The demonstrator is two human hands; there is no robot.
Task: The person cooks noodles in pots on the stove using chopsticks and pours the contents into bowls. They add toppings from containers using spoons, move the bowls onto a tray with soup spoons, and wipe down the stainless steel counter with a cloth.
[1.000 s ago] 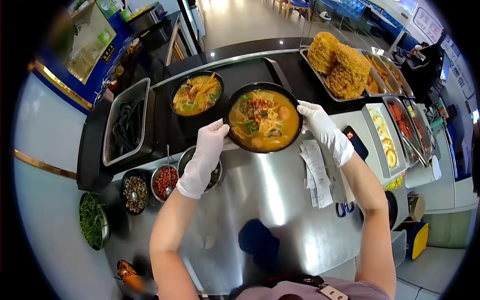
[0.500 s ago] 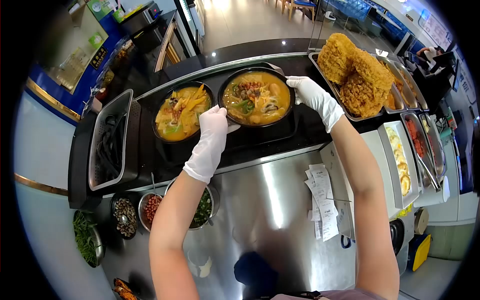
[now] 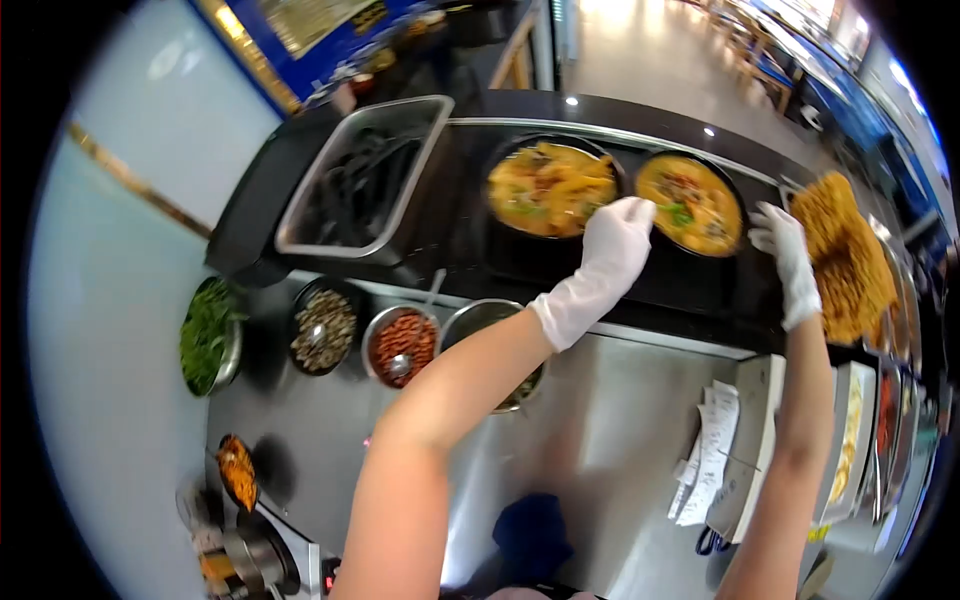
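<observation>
Two black bowls of orange soup stand side by side on the dark counter: a left soup bowl [image 3: 550, 190] with yellow strips on top, and a right soup bowl [image 3: 690, 205] with greens and dark bits. My left hand [image 3: 612, 250], in a white glove, has its fingers closed at the left rim of the right bowl, between the two bowls; its fingertips are partly hidden and blurred. My right hand [image 3: 785, 250], also gloved, is beside that bowl's right rim. Its fingers are loosely bent and apart, with nothing seen in them.
Fried chicken pieces [image 3: 840, 260] lie in a tray at right. A metal bin [image 3: 300, 235] holds black items at left. Below stand bowls of greens [image 3: 207, 340], chopped mushroom-like pieces [image 3: 325, 330] and red bits [image 3: 403, 345]. Paper receipts [image 3: 712, 450] lie on the steel worktop.
The view has turned left, so the counter appears shifted right. My right hand has come off the right bowl's rim. My left hand remains at its left side.
</observation>
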